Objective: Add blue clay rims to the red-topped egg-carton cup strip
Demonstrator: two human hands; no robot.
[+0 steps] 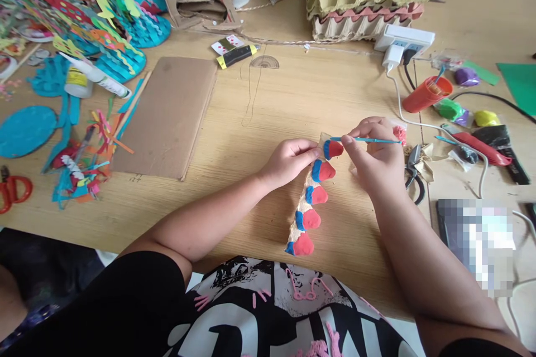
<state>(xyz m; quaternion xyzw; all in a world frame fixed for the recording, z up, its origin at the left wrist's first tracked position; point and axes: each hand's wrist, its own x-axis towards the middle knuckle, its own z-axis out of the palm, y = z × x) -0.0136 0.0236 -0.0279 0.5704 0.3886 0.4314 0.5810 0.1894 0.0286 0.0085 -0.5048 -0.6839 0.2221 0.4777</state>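
Carefully, both hands [293, 163] [379, 159] pinch closed: left, egg-carton strip [305, 201]; right, blue stick [368, 140].

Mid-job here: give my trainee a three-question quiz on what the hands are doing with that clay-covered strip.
1. True or false: the left hand holds the pale, rough strip at its end farther from the body.
2. The right hand holds: A) orange-handled scissors; B) a thin blue stick; C) a white glue bottle.
3. How many red-and-blue clay bumps line the strip?

Key: 1 true; 2 B; 3 five.
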